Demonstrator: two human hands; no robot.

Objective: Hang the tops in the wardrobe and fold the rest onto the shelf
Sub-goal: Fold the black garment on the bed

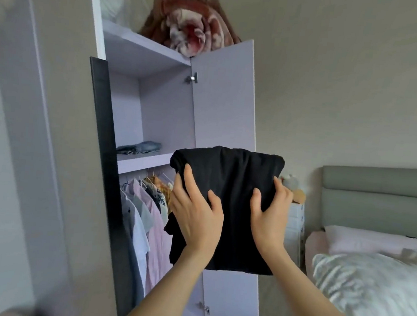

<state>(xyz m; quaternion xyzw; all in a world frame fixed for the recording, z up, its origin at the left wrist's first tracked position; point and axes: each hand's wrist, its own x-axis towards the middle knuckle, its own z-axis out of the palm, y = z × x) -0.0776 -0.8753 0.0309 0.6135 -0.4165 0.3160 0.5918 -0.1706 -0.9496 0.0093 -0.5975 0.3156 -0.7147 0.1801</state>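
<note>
Closest: two bare arms reaching up and forward. Left hand (192, 213) on the left side of the folded black garment (227, 184), thumb and first finger flat on top, other fingers hidden under the cloth. Right hand (269, 214) on the right side, thumb on top, fingers tucked round the edge. Each grip clamped on the cloth, one per side, most likely so the folds stay neat and flat while carried. Held up high, about level with the shelf (141, 160), probably ready to slide in there. One loose bit of black cloth hanging down under the left hand, so could slip open if tipped.

Off to the right, lower down: a bed (367, 285) with a crumpled pale cover and a pink pillow (361, 240), grey headboard (380, 195) behind.

Further back: tall pale purple wardrobe (156, 108) with both doors swung open, likely so both hands can stay busy. On the shelf, folded blue jeans (139, 148) lying at the left, with bare room beside them. Below the shelf, tops (145, 202) hanging on hangers in a row, pink, white and patterned ones. Black garment not yet on the shelf.

Highest and furthest: a red and white blanket (188, 27) bundled on top of the wardrobe, out of the way.

No brand, label or writing to read anywhere
</note>
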